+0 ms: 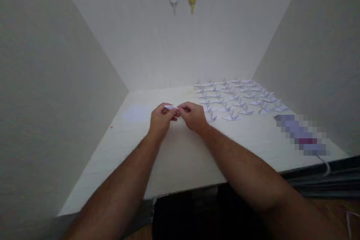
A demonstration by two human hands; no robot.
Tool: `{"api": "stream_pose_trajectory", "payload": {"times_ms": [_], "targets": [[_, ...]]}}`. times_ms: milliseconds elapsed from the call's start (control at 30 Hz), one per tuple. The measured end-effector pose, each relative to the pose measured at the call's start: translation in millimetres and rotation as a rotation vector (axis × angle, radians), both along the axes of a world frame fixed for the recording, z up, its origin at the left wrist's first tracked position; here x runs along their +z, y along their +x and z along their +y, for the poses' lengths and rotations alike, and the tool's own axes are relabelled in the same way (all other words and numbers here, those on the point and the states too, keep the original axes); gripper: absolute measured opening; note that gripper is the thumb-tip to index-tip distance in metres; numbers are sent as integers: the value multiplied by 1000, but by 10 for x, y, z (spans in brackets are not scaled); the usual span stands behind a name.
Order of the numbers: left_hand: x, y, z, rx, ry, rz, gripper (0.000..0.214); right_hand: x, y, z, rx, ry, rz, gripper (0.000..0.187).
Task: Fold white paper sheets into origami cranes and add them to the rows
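My left hand (161, 118) and my right hand (194, 116) meet over the middle of a white table (180, 157). Both pinch a small folded piece of pale lilac paper (170, 107) between fingertips, the left at its left part, the right at its right end. The fingers of both hands are closed on it. To the right of my hands, several folded paper cranes (239, 99) lie in rows on the table.
A pale lilac sheet of paper (137, 112) lies flat left of my hands. A blurred-out object (303, 135) with a white cable sits near the table's right edge. White walls enclose the table on three sides. Two small hooks, white (173, 0) and yellow (192, 0), hang on the back wall.
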State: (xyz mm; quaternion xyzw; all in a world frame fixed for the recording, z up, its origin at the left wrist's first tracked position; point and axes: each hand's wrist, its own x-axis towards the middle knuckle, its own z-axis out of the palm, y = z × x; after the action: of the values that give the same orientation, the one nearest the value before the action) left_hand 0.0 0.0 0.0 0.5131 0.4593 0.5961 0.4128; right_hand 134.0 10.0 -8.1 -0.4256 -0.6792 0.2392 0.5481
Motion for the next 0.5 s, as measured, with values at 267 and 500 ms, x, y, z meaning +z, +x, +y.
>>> {"api": "stream_pose_trajectory", "payload": {"times_ms": [267,500], "targets": [[-11,15,-12,29,35,-2,18,-60,-9,34,-24,25,-24,14],[-4,14,-11,39,55,51,17,-53,-8,40,-21,38,-34,14]]}}
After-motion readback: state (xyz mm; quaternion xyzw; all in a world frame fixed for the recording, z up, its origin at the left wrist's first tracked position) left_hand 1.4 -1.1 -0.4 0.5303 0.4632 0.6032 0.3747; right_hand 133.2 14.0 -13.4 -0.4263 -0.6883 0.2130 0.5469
